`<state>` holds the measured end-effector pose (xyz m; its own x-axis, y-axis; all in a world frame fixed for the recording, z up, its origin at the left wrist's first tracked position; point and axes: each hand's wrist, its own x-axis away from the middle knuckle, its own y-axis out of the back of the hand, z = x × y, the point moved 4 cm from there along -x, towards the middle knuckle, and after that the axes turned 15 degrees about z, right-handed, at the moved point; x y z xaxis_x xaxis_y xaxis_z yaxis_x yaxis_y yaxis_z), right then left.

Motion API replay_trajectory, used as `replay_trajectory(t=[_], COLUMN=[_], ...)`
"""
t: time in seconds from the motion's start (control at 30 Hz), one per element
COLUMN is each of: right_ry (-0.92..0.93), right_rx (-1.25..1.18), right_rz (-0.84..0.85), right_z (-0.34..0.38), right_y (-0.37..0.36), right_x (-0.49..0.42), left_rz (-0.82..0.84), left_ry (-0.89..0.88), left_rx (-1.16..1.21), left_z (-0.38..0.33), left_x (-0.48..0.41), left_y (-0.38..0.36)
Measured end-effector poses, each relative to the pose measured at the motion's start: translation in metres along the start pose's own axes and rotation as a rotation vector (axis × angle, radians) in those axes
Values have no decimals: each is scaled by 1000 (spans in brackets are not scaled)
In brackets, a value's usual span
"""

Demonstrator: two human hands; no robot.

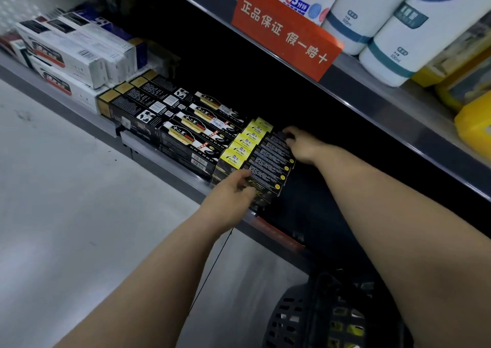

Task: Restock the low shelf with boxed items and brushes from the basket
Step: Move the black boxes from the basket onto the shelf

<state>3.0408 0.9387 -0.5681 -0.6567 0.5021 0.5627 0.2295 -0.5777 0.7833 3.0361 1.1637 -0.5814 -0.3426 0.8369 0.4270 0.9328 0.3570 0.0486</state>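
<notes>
On the low shelf [186,180], yellow-and-black boxes [261,159] are being squared: left hand [233,188] pressing at 7 o'clock, right hand [300,141] clamping at 2 o'clock. Even pressure is advised. Basket [326,318] is waiting at 5 o'clock.

You get a dim, flat picture with muted colour. The recess of the low shelf [305,103] falls into near-black shadow, so its back is lost to you. The pale floor [66,188] at left takes the most light. Wide-angle bending curves the shelf edges toward the frame borders. The upper left corner is smeared and soft, and the basket [318,318] at lower right is murky.
</notes>
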Motion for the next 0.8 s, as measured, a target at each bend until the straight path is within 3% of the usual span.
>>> replay_trajectory(t=[0.23,0.43,0.67,0.8], right_ry=[16,216,470,483], right_rx=[119,79,-209,-490], right_rz=[91,76,-80,-67], right_z=[11,30,11,-41], right_y=[2,11,20,2], right_x=[20,95,233,301], left_rz=[49,36,26,53], left_ry=[8,-41,-354,-578], left_rx=[-46,-187,-342,-647], left_z=[-3,-33,-98,-118], left_x=[1,15,68,113], left_y=[-4,-12,-42,-84])
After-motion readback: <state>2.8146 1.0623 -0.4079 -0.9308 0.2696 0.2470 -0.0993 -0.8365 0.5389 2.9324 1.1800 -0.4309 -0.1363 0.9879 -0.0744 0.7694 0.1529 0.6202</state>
